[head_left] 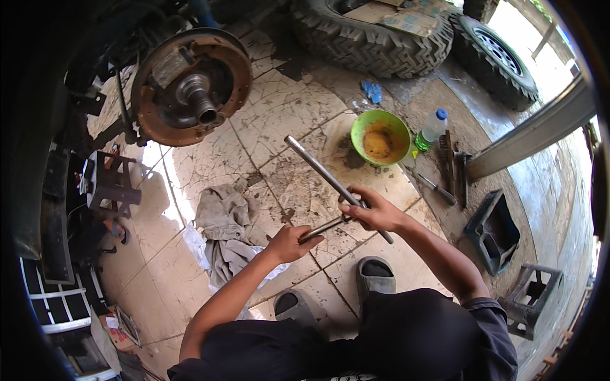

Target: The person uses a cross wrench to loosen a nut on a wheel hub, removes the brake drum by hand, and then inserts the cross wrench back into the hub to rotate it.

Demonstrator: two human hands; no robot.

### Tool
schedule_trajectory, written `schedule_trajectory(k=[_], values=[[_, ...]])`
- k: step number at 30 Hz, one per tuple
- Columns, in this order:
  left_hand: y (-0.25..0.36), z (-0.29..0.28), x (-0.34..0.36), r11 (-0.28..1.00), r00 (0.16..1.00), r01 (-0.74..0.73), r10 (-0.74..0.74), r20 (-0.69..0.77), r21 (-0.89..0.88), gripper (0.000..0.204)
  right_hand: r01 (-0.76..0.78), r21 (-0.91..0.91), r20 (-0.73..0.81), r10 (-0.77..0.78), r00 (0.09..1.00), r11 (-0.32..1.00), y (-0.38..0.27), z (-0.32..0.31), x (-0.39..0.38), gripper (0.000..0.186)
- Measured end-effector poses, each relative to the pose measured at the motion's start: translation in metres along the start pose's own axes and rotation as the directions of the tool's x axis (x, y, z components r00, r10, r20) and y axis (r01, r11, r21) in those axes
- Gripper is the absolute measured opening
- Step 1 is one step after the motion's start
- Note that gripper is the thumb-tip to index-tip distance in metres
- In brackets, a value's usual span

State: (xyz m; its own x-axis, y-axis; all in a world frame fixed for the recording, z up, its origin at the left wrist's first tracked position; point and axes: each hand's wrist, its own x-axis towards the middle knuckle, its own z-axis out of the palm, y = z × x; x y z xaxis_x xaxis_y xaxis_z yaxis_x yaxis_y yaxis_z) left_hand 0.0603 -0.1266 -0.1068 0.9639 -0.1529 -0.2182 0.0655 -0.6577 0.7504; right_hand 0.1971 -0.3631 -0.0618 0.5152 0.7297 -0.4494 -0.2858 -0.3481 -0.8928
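My right hand (376, 212) grips a long, straight metal pipe (319, 169) near its lower end. The pipe slants up and away to the left over the tiled floor. My left hand (289, 244) is closed around a thinner, shorter metal rod (329, 225). The rod's far end meets the pipe beside my right fingers; whether the two are joined cannot be made out. Beyond the hands, at the upper left, a rusty brake drum assembly (236, 82) with a protruding hub (202, 105) is mounted on a vehicle.
Crumpled grey cloth (222, 213) lies left of my hands. A green bowl (362, 143), a bottle of green liquid (432, 129) and a screwdriver (437, 188) sit to the right. Large tyres (381, 47) lie at the back. A dark plastic tray (476, 225) and stool (532, 295) are at right.
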Motion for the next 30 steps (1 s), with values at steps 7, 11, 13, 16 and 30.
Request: schedule_trajectory(k=[7,11,13,16,30], values=[[-0.010,0.023,0.014,0.989,0.994,0.096,-0.090,0.059,-0.111,0.050,0.120,-0.299,-0.390,-0.236,0.890,0.947,0.051,0.047,0.013,0.053],[-0.010,0.052,0.012,0.971,0.992,-0.042,0.014,-0.123,-0.235,0.035,0.322,-0.271,-0.239,-0.388,0.890,0.907,0.059,0.060,0.001,0.061],[-0.019,0.055,0.010,0.959,0.988,0.020,-0.063,-0.143,-0.284,0.028,0.456,-0.196,-0.288,-0.495,0.820,0.868,0.059,0.059,0.002,0.052],[0.000,0.042,0.017,0.976,0.978,0.060,-0.099,-0.182,-0.208,0.033,0.166,-0.396,-0.259,-0.283,0.923,0.903,0.052,0.035,-0.007,0.039],[0.039,0.062,0.075,0.674,0.921,0.356,-0.135,0.365,-0.647,0.076,0.508,-0.554,-0.076,-0.648,0.758,0.659,0.083,-0.005,-0.029,0.024]])
